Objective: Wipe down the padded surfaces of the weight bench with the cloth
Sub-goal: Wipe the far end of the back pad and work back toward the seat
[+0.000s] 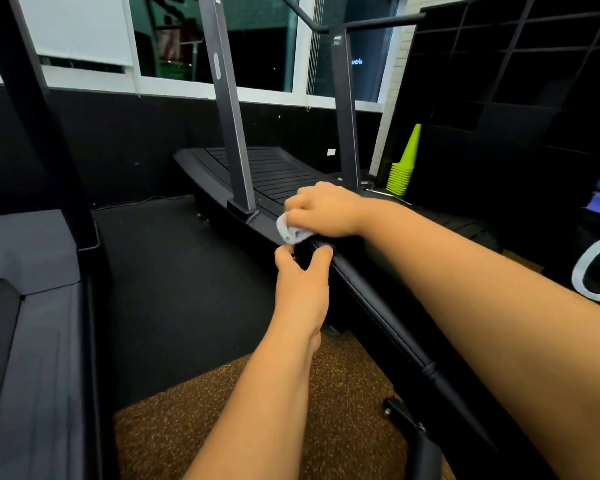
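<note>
**Bench wipe-down: status at the far end of the pad**

Head view. We have one camera, looking forward and down along both forearms. The weight bench pad (378, 289), black and padded, runs diagonally from the lower right toward the centre of the frame; we see mainly its near edge and side seam.

Right hand (326, 213): fingers curled, gripping the cloth (290, 232), a small pale bundle bunched under the palm. The cloth is pressed against the top of the pad at its far end.

Left hand (302, 278): thumb and fingers curled around the pad's edge just below the cloth, pinching it. We judge this to be a bracing grip that steadies the bench while the other hand wipes.

Surroundings: a curved treadmill (274, 174) stands just beyond the bench, with a stack of green cones (404, 171) to its right. Black and brown speckled flooring (257, 393) lies below.

Progress. We cannot tell which parts of the pad are already clean; no moisture or streaks show on the black surface. The cloth is working the far end. We judge that the length nearer the camera, and any side faces, remain to be confirmed or wiped.
</note>
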`<state>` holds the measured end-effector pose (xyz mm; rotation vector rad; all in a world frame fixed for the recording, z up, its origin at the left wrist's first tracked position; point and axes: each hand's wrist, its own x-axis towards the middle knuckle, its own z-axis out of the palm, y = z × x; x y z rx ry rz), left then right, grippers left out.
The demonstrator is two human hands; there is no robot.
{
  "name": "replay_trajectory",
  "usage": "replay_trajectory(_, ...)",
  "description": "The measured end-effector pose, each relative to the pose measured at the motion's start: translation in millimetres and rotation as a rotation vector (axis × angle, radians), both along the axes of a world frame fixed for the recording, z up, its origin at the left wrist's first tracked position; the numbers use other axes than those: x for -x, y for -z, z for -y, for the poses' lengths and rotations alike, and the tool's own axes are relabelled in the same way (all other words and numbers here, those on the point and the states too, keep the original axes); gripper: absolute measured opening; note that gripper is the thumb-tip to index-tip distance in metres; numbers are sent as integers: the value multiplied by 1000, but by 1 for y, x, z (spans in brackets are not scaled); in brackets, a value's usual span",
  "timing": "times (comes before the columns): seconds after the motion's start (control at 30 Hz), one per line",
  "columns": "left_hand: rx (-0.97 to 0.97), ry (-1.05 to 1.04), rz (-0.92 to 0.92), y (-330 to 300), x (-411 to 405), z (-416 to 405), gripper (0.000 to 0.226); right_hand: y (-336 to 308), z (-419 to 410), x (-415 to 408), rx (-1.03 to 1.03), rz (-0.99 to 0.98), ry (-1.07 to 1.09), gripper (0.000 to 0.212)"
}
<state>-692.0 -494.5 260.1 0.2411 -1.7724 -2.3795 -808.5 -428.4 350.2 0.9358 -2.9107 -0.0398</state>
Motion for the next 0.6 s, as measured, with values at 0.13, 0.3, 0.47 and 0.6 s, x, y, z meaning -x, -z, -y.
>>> replay_trajectory(0.13, 23, -20, -1, 2, 2, -1, 59, -3, -11, -4, 146, 91, 23, 36)
replay_trajectory(0.3, 29, -34, 4, 2, 3, -3, 65, -2, -22, 21, 51, 89, 242, 83)
replay_trajectory(0.47, 32, -64, 11, 4, 5, -6, 66, 3, -18, 6, 95, 13, 124, 56)
replay_trajectory(0.6, 44, -61, 2, 5, 5, -6, 66, 4, -49, 15, 187, 31, 208, 75)
